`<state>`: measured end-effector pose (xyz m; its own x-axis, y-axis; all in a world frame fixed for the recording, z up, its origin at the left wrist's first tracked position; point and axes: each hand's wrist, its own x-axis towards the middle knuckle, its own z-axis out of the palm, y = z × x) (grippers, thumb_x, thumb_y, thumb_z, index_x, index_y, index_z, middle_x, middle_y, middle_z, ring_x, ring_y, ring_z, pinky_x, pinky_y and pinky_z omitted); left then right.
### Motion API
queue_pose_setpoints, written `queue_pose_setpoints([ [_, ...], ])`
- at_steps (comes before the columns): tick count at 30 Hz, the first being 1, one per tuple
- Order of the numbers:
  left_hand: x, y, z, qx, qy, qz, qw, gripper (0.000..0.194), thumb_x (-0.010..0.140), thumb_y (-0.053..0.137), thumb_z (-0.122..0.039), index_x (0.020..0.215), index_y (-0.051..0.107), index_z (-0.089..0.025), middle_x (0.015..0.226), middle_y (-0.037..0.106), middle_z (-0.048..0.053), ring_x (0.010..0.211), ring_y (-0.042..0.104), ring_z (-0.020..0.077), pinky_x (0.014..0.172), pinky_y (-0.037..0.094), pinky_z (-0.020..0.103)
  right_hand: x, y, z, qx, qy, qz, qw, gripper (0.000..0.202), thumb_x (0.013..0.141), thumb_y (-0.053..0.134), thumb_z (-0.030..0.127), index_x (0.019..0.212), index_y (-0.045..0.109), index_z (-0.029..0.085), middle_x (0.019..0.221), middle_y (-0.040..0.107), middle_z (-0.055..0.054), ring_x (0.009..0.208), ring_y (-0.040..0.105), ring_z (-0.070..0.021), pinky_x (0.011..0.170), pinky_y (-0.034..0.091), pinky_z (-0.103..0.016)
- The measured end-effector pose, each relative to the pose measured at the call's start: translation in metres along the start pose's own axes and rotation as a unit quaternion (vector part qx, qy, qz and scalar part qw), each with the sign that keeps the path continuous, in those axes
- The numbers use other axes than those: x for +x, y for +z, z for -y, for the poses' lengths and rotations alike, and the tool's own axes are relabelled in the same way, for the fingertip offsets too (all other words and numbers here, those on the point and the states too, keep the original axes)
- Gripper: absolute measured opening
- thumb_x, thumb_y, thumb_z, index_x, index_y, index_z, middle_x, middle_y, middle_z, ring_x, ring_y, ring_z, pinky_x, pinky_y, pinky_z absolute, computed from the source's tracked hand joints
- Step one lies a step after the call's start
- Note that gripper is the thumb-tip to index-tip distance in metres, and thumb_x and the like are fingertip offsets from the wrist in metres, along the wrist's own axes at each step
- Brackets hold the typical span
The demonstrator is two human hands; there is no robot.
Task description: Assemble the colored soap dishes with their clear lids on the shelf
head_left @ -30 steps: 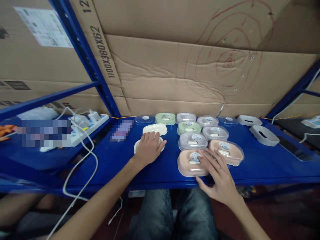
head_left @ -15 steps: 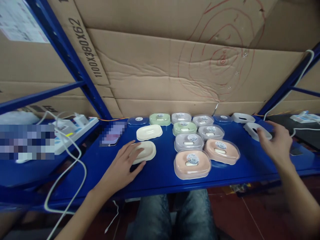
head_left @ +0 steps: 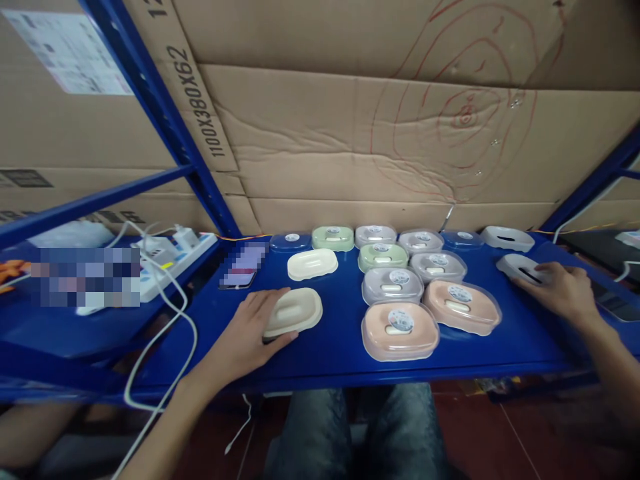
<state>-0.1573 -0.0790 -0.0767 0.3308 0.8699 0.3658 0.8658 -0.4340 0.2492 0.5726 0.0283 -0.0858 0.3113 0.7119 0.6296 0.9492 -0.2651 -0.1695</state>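
- Head view: toward the blue tabletop's (head_left: 333, 363) front edge, left of middle, the left hand (head_left: 250, 330) curls fingers and thumb around the cream base's (head_left: 300, 310) left end; whether clamped, I cannot tell.
- The base looks light, stiff, perhaps slick; its long rims suit gripping.
- Toward the tabletop's right edge, the right hand (head_left: 567, 293) touches a grey slotted cover (head_left: 515, 265), grip unclear; probably thin, rigid, best taken by its sides.
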Motion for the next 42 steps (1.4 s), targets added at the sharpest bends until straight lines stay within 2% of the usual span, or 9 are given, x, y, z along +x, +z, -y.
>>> queue_pose_setpoints([
  [2, 0.005, -0.004, 0.002, -0.024, -0.022, -0.017, 0.999, 0.070, 0.096, 0.072, -0.057, 0.156, 0.049, -0.031, 0.147, 0.065, 0.011, 0.139, 0.062, 0.0371, 0.121, 0.051, 0.056, 0.006, -0.019, 0.023, -0.002, 0.054, 0.024, 0.998, 0.066, 0.068, 0.094, 0.068, 0.099, 0.084, 0.010, 0.079, 0.072, -0.017, 0.077, 0.065, -0.0298, 0.073, 0.044, -0.043],
  [5, 0.026, -0.014, -0.002, -0.072, -0.056, -0.074, 0.993, 0.078, 0.090, 0.079, -0.060, 0.156, 0.050, -0.029, 0.148, 0.064, 0.011, 0.139, 0.062, 0.0363, 0.120, 0.051, 0.056, 0.004, -0.058, 0.085, 0.096, 0.082, -0.052, 0.991, 0.074, 0.070, 0.093, 0.071, 0.114, 0.084, 0.012, 0.097, 0.079, -0.021, 0.093, 0.074, -0.0351, 0.083, 0.049, -0.048],
  [7, 0.050, -0.022, -0.011, -0.100, -0.062, -0.114, 0.986, 0.093, 0.076, 0.090, -0.065, 0.152, 0.054, -0.027, 0.146, 0.064, 0.013, 0.139, 0.061, 0.0395, 0.118, 0.050, 0.057, -0.006, -0.089, 0.142, 0.236, 0.013, -0.094, 0.967, 0.075, 0.069, 0.093, 0.072, 0.122, 0.081, 0.019, 0.111, 0.081, -0.018, 0.100, 0.076, -0.0350, 0.085, 0.054, -0.047],
  [11, 0.100, -0.023, -0.037, -0.199, -0.021, -0.115, 0.973, 0.091, 0.065, 0.098, -0.063, 0.140, 0.064, -0.024, 0.142, 0.064, 0.013, 0.134, 0.063, 0.0388, 0.118, 0.049, 0.057, -0.036, -0.145, 0.268, 0.387, -0.287, 0.004, 0.876, 0.069, 0.085, 0.088, 0.060, 0.143, 0.067, 0.029, 0.139, 0.073, -0.012, 0.123, 0.071, -0.0347, 0.108, 0.055, -0.052],
  [16, 0.125, -0.004, -0.064, -0.455, -0.004, -0.029, 0.890, 0.097, 0.059, 0.104, -0.054, 0.140, 0.063, -0.021, 0.135, 0.072, 0.013, 0.121, 0.070, 0.0358, 0.105, 0.057, 0.050, -0.065, -0.156, 0.362, 0.378, -0.421, 0.163, 0.808, 0.068, 0.090, 0.087, 0.057, 0.149, 0.064, 0.033, 0.156, 0.058, -0.013, 0.137, 0.064, -0.0363, 0.112, 0.057, -0.054],
  [27, 0.110, 0.009, -0.062, -0.606, -0.013, -0.004, 0.795, 0.098, 0.049, 0.110, -0.029, 0.134, 0.062, -0.022, 0.127, 0.074, 0.009, 0.116, 0.070, 0.0298, 0.101, 0.057, 0.041, -0.077, -0.128, 0.377, 0.434, -0.395, 0.267, 0.764, 0.065, 0.081, 0.094, 0.061, 0.138, 0.077, 0.035, 0.149, 0.060, -0.011, 0.131, 0.068, -0.0343, 0.112, 0.057, -0.054],
  [31, 0.109, 0.000, -0.059, -0.710, -0.019, 0.016, 0.703, 0.100, 0.055, 0.110, -0.039, 0.143, 0.064, -0.028, 0.144, 0.069, 0.010, 0.127, 0.067, 0.0305, 0.103, 0.056, 0.036, -0.078, -0.128, 0.379, 0.430, -0.393, 0.238, 0.777, 0.064, 0.081, 0.095, 0.059, 0.138, 0.077, 0.035, 0.152, 0.059, -0.011, 0.138, 0.064, -0.0365, 0.115, 0.056, -0.055],
  [35, 0.110, -0.007, -0.059, -0.784, -0.084, 0.073, 0.611, 0.066, 0.078, 0.096, -0.052, 0.132, 0.075, -0.021, 0.132, 0.077, 0.014, 0.114, 0.074, 0.0286, 0.095, 0.060, 0.034, -0.076, -0.126, 0.381, 0.402, -0.421, 0.213, 0.785, 0.067, 0.084, 0.093, 0.059, 0.144, 0.074, 0.034, 0.162, 0.051, -0.012, 0.145, 0.059, -0.0373, 0.120, 0.053, -0.058],
  [42, 0.113, -0.005, -0.059, -0.805, -0.151, 0.094, 0.566, 0.042, 0.072, 0.085, -0.008, 0.113, 0.079, -0.015, 0.107, 0.084, 0.008, 0.094, 0.079, 0.0221, 0.084, 0.063, 0.029, -0.073, -0.113, 0.385, 0.313, -0.515, 0.197, 0.774, 0.066, 0.092, 0.086, 0.058, 0.151, 0.067, 0.036, 0.171, 0.044, -0.010, 0.156, 0.047, -0.0379, 0.125, 0.047, -0.062],
])
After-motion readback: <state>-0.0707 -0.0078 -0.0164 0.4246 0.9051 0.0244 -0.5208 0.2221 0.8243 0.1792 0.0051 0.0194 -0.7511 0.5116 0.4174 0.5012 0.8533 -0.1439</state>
